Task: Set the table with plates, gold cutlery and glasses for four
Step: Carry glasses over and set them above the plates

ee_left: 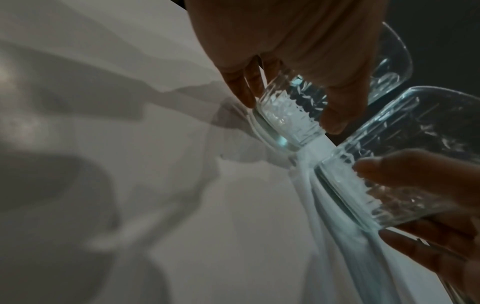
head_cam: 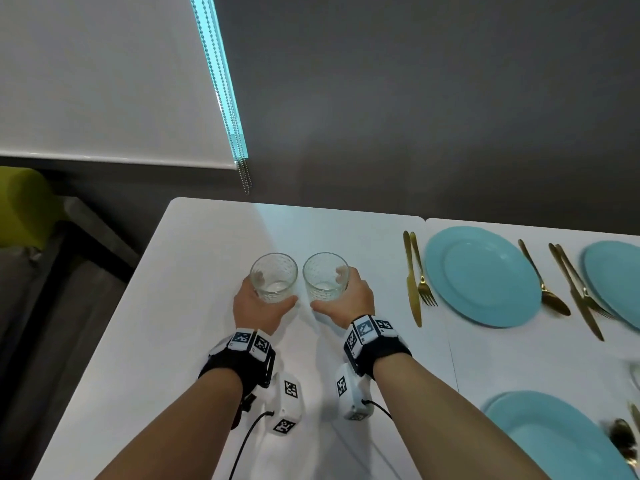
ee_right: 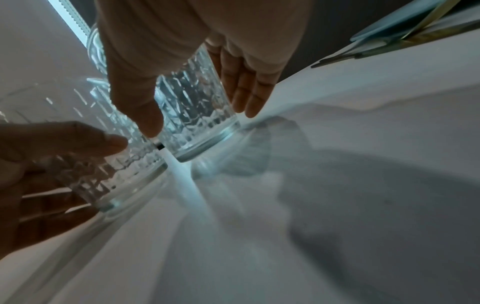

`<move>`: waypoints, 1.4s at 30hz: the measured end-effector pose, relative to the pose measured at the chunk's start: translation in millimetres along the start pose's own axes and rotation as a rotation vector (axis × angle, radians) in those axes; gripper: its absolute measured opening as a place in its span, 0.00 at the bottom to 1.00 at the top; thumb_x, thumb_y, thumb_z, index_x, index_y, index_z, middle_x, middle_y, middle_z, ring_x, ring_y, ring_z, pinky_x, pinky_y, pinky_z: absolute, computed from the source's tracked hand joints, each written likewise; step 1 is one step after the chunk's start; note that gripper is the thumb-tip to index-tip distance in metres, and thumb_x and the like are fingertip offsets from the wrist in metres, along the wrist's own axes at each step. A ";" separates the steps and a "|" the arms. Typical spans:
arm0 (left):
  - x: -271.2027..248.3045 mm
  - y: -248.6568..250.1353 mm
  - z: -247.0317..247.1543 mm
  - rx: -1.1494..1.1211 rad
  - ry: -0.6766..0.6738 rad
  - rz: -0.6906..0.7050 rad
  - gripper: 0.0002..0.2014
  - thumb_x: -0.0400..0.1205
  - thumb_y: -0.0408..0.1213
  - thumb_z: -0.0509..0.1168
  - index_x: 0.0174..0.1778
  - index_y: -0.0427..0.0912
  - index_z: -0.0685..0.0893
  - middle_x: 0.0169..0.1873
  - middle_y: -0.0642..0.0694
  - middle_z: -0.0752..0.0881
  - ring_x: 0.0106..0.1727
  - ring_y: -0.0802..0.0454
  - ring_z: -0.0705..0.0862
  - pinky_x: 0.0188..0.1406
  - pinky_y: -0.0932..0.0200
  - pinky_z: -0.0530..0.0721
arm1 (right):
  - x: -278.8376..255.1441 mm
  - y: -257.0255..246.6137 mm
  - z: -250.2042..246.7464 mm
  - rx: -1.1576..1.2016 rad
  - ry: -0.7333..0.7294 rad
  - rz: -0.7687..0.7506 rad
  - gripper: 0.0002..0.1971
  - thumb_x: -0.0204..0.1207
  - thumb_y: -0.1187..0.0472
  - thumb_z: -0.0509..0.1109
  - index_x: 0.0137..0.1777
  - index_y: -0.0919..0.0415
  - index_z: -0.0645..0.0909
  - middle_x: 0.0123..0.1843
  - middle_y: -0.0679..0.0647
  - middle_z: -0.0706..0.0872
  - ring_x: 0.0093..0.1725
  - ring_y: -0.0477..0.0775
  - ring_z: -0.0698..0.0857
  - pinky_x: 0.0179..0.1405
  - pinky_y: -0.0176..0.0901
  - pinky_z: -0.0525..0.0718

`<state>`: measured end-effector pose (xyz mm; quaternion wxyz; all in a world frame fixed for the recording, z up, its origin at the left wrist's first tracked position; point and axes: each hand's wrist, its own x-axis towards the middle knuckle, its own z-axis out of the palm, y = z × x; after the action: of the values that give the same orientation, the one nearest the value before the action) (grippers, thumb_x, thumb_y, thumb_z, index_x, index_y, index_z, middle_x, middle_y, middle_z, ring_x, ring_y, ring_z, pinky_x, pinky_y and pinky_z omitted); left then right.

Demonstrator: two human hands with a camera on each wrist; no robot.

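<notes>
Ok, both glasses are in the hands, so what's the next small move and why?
Probably lift both and carry them right: the left hand grips one glass, the right hand the other, and the plates show cutlery but no glasses.

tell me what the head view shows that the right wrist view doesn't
Only the head view shows both wrist rigs, the full place settings with blue plates and a gold knife, fork and spoon, and a green chair.

Only the right wrist view shows the cut pattern on the right glass from the side, its base close above the table, and the right hand's fingers beside it.

Both show the left hand and right hand each holding a glass over the white table.
</notes>
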<state>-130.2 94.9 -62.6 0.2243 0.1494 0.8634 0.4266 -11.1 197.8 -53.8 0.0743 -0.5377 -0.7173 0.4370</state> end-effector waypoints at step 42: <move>-240.7 97.5 180.0 0.036 -0.274 0.122 0.33 0.65 0.36 0.81 0.66 0.41 0.78 0.62 0.43 0.85 0.62 0.47 0.82 0.54 0.65 0.73 | -79.2 266.7 -283.3 0.125 0.364 0.339 0.41 0.61 0.57 0.83 0.74 0.57 0.68 0.71 0.56 0.79 0.67 0.59 0.80 0.59 0.41 0.77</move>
<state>174.7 165.0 -18.1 0.3112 0.2625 0.8214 0.3994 373.1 297.1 -41.5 0.1608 -0.7144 -0.5635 0.3826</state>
